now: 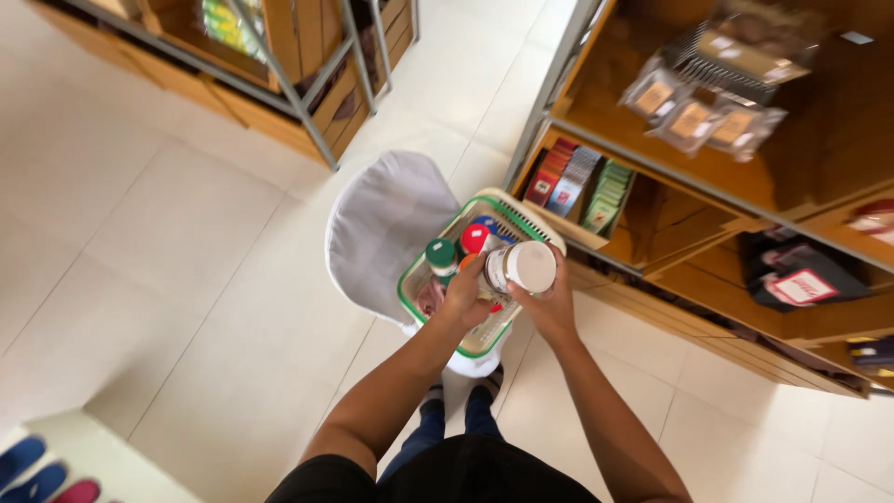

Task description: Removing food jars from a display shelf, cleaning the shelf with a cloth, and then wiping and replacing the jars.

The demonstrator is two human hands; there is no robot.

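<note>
Cream tile floor (186, 233), wooden shelves (708, 177), probably shop.

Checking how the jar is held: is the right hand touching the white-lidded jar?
Touching. The head view shows the right hand wrapped under the white-lidded jar, fingers against its side, above the basket.

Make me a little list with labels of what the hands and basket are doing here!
place: shop aisle with wooden shelves and a tiled floor
left hand: on the things in the basket, by a green-capped bottle
right hand: holding a white-lidded jar on its side
basket: cream with green rim, on a white chair
also inside: a red-lidded container
</note>
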